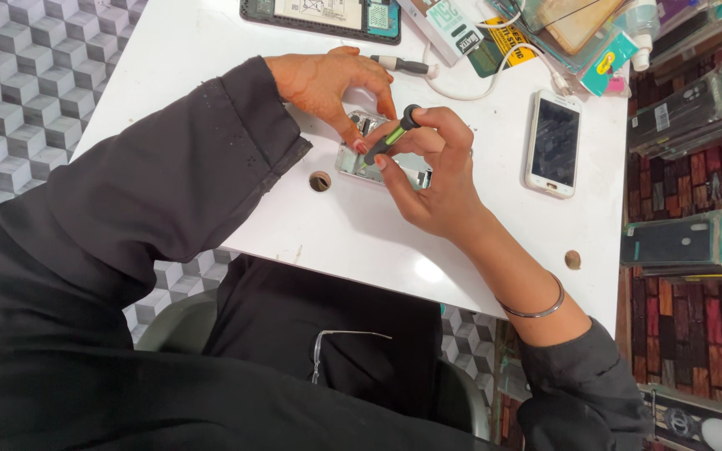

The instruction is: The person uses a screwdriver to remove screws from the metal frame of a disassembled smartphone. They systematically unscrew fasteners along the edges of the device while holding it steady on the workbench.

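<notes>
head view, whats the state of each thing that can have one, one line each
opened phone: flat on the table, back off, insides showing
screwdriver: tilted, tip down on the opened phone
left hand: fingers pressing on the opened phone
right hand: shut on the screwdriver
white phone: face up, screen dark
dark phone: at the table's far edge, back off

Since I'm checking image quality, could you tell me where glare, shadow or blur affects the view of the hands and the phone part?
Head view: sharp overall; a glare patch on the white table below the right hand; soft shadows under both hands; the left hand and the screwdriver hide most of the silver phone frame.
</notes>
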